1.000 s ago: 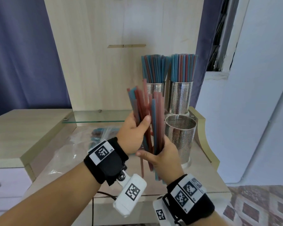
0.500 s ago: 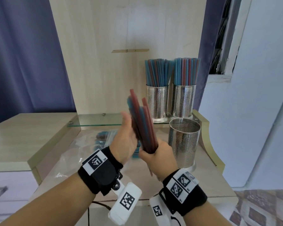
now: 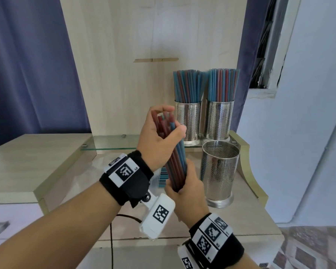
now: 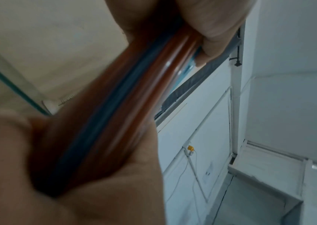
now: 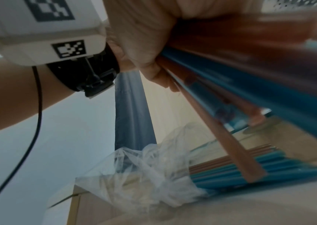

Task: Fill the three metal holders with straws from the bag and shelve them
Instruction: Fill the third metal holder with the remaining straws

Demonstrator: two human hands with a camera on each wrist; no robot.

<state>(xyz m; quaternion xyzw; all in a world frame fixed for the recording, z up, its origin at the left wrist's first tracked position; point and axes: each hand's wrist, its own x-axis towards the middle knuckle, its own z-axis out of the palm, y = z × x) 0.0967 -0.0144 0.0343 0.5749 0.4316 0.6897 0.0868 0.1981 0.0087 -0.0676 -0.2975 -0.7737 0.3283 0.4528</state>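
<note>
I hold a bundle of red and blue straws [image 3: 177,158] upright in front of me. My right hand [image 3: 184,188] grips its lower end, and my left hand [image 3: 160,133] curls round its upper part, fingertips over the tips. An empty perforated metal holder [image 3: 218,171] stands on the wooden counter just right of my hands. Two filled holders [image 3: 188,121] [image 3: 218,117] stand side by side on the glass shelf [image 3: 113,142] behind. The clear plastic bag [image 5: 144,175] with more straws [image 5: 250,167] lies on the counter below my hands. In the left wrist view the straw bundle [image 4: 115,106] runs through my palm.
A wooden back panel [image 3: 144,65] rises behind the shelf. The counter's raised curved edge [image 3: 248,171] runs along the right side, with a white wall beyond. A lower wooden surface [image 3: 27,162] with drawers lies to the left. Blue curtains hang behind.
The loose, fanned straws have been gathered into a tight bundle. My left hand slid up from the middle to the top of the bundle, while my right hand kept hold of the lower end.
</note>
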